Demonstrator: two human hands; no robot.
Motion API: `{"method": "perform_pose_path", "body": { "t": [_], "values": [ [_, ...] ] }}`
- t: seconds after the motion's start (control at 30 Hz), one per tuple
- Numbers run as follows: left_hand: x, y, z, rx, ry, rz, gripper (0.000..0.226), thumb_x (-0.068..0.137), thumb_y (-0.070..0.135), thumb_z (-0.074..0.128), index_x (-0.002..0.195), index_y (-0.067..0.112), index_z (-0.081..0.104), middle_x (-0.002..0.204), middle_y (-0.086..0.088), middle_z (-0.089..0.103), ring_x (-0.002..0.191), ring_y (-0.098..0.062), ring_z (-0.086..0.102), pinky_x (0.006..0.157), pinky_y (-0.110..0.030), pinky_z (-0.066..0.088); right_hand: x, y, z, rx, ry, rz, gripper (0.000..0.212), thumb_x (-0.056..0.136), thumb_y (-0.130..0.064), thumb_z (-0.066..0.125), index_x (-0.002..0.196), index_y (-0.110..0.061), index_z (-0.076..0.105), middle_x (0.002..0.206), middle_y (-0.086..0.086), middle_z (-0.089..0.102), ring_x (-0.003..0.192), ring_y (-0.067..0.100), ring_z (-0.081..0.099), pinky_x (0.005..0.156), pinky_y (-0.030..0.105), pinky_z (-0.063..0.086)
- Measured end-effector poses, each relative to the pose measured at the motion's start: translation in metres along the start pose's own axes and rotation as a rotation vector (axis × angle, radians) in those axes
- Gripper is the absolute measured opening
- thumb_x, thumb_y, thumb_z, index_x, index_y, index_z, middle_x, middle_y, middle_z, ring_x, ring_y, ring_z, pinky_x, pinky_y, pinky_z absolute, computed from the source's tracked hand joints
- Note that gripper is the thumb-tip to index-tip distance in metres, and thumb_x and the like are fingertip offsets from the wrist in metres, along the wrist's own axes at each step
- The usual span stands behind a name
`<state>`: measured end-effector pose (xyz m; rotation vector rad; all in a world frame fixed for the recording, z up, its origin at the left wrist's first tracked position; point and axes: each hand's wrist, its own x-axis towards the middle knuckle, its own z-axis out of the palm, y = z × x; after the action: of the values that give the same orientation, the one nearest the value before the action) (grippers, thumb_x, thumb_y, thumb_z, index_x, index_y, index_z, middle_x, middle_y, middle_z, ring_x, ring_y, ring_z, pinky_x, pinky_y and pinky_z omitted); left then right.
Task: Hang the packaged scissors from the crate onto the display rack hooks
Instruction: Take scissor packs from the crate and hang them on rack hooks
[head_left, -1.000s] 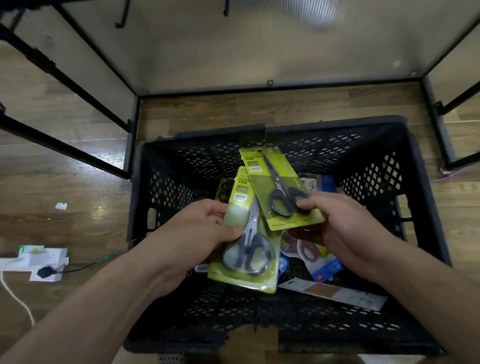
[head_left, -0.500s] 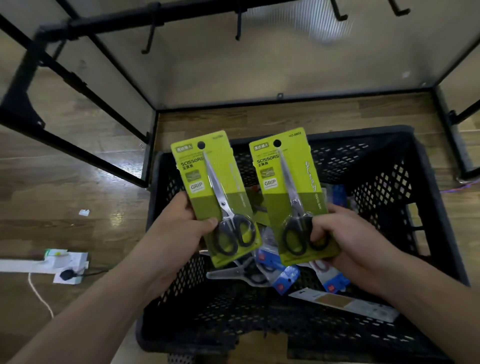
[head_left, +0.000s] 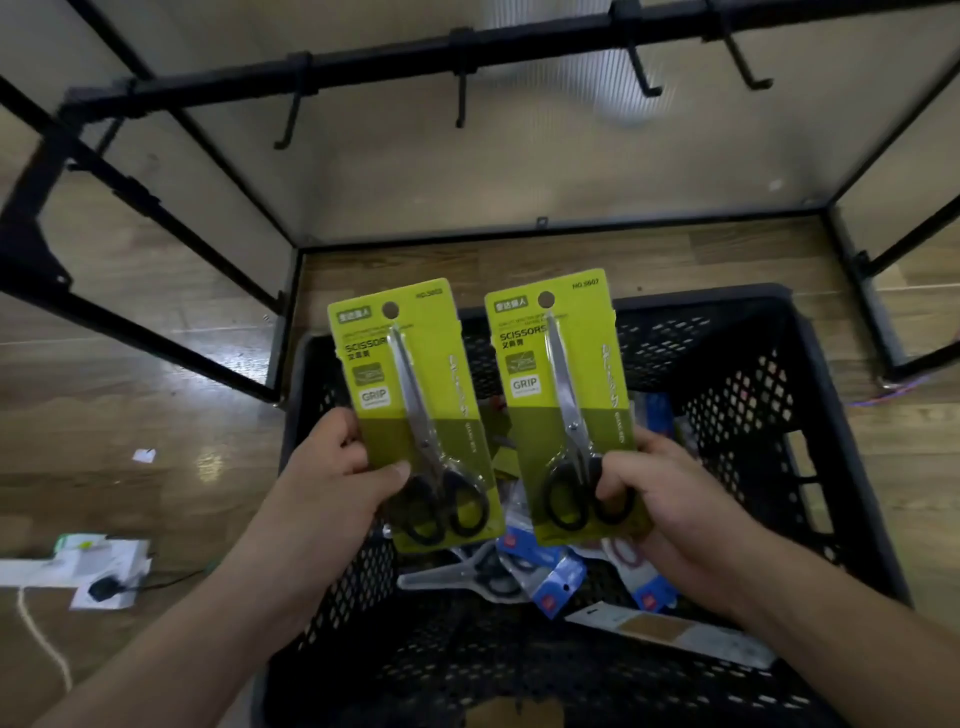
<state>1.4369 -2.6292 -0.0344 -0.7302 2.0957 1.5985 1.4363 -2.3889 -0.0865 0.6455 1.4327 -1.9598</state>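
My left hand (head_left: 332, 483) grips the lower left edge of a green scissors pack (head_left: 410, 395) with black handles, held upright above the black mesh crate (head_left: 753, 374). My right hand (head_left: 670, 499) holds a second, matching green scissors pack (head_left: 561, 384) by its lower right corner, side by side with the first. Each card has a round hang hole at its top. Above them runs the black bar of the display rack (head_left: 395, 67) with several bare hooks (head_left: 460, 104) pointing toward me. More packaged scissors (head_left: 550, 577) with blue cards lie in the crate bottom.
The rack's black frame legs (head_left: 156, 332) stand on the wooden floor left and right of the crate. A white power strip with a cable (head_left: 78, 571) lies on the floor at the left. A flat white and tan card (head_left: 665, 629) rests in the crate.
Both hands have lifted the two green packs out of the crate and held them upright, apart from each other. The view has tilted up, bringing the rack bar and hooks into sight.
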Motion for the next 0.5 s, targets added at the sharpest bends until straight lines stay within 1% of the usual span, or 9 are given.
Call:
{"method": "perform_pose_path", "body": {
  "t": [0.1, 0.13, 0.2, 0.23, 0.27, 0.33, 0.37, 0.43, 0.5],
  "values": [
    [-0.001, 0.001, 0.002, -0.059, 0.035, 0.058, 0.030, 0.097, -0.006, 0.059, 0.114, 0.018, 0.065, 0.102, -0.006, 0.079, 0.098, -0.025, 0.076, 0.094, -0.050, 0.055, -0.008, 0.000, -0.005, 0.101, 0.027, -0.008, 0.031, 0.078, 0.017, 0.043, 0.081, -0.007, 0.062, 0.079, 0.016, 0.060, 0.054, 0.022, 0.055, 0.038, 0.022, 0.042],
    [-0.003, 0.000, 0.005, -0.082, 0.051, 0.074, 0.029, 0.097, -0.005, 0.059, 0.112, 0.019, 0.065, 0.101, -0.006, 0.079, 0.098, -0.025, 0.075, 0.093, -0.049, 0.055, -0.012, 0.002, -0.006, 0.107, 0.042, -0.013, 0.027, 0.076, 0.015, 0.048, 0.085, -0.006, 0.063, 0.081, 0.015, 0.061, 0.059, 0.021, 0.057, 0.043, 0.024, 0.047],
    [-0.008, 0.001, 0.013, -0.109, 0.093, 0.093, 0.028, 0.097, -0.004, 0.061, 0.110, 0.021, 0.064, 0.096, -0.004, 0.078, 0.096, -0.027, 0.074, 0.090, -0.047, 0.057, -0.019, 0.007, -0.009, 0.074, 0.107, -0.043, 0.031, 0.064, 0.006, 0.061, 0.086, -0.013, 0.071, 0.084, 0.011, 0.065, 0.075, 0.025, 0.061, 0.064, 0.034, 0.055],
    [-0.012, 0.000, 0.017, -0.112, 0.112, 0.093, 0.029, 0.096, -0.004, 0.062, 0.109, 0.021, 0.063, 0.093, -0.005, 0.078, 0.095, -0.031, 0.073, 0.090, -0.048, 0.057, -0.024, 0.010, -0.009, 0.050, 0.147, -0.052, 0.034, 0.061, 0.005, 0.063, 0.082, -0.020, 0.075, 0.083, 0.007, 0.067, 0.079, 0.025, 0.062, 0.072, 0.039, 0.055],
    [-0.016, -0.003, 0.021, -0.119, 0.120, 0.095, 0.028, 0.095, -0.004, 0.064, 0.108, 0.021, 0.062, 0.092, -0.008, 0.076, 0.096, -0.037, 0.070, 0.091, -0.050, 0.055, -0.029, 0.012, -0.007, 0.027, 0.181, -0.060, 0.039, 0.064, 0.009, 0.065, 0.081, -0.024, 0.077, 0.082, 0.004, 0.070, 0.080, 0.024, 0.064, 0.076, 0.040, 0.054],
    [-0.027, -0.001, 0.029, -0.150, 0.109, 0.106, 0.026, 0.094, -0.004, 0.064, 0.105, 0.020, 0.061, 0.091, -0.015, 0.074, 0.099, -0.044, 0.066, 0.092, -0.049, 0.052, -0.040, 0.015, -0.005, 0.017, 0.223, -0.076, 0.050, 0.075, 0.021, 0.062, 0.088, -0.024, 0.078, 0.086, 0.003, 0.076, 0.080, 0.020, 0.069, 0.074, 0.035, 0.055],
    [-0.031, 0.002, 0.030, -0.160, 0.096, 0.107, 0.024, 0.095, -0.003, 0.063, 0.105, 0.018, 0.060, 0.092, -0.015, 0.074, 0.099, -0.042, 0.066, 0.091, -0.046, 0.052, -0.044, 0.013, -0.003, 0.020, 0.243, -0.088, 0.051, 0.078, 0.024, 0.058, 0.090, -0.021, 0.077, 0.086, 0.005, 0.076, 0.080, 0.020, 0.069, 0.071, 0.032, 0.056],
    [-0.038, 0.010, 0.031, -0.191, 0.055, 0.112, 0.022, 0.097, -0.002, 0.060, 0.106, 0.018, 0.059, 0.096, -0.010, 0.077, 0.098, -0.029, 0.071, 0.090, -0.037, 0.053, -0.055, 0.012, 0.000, 0.004, 0.279, -0.123, 0.052, 0.079, 0.027, 0.056, 0.094, -0.018, 0.075, 0.086, 0.006, 0.077, 0.078, 0.018, 0.070, 0.067, 0.026, 0.059],
    [-0.044, 0.017, 0.029, -0.232, 0.022, 0.112, 0.022, 0.100, 0.001, 0.058, 0.112, 0.019, 0.059, 0.101, -0.004, 0.078, 0.098, -0.020, 0.072, 0.087, -0.030, 0.056, -0.065, 0.011, 0.006, -0.004, 0.301, -0.152, 0.051, 0.080, 0.026, 0.056, 0.103, -0.016, 0.072, 0.090, 0.005, 0.078, 0.081, 0.017, 0.073, 0.069, 0.023, 0.059]
  ]
}}
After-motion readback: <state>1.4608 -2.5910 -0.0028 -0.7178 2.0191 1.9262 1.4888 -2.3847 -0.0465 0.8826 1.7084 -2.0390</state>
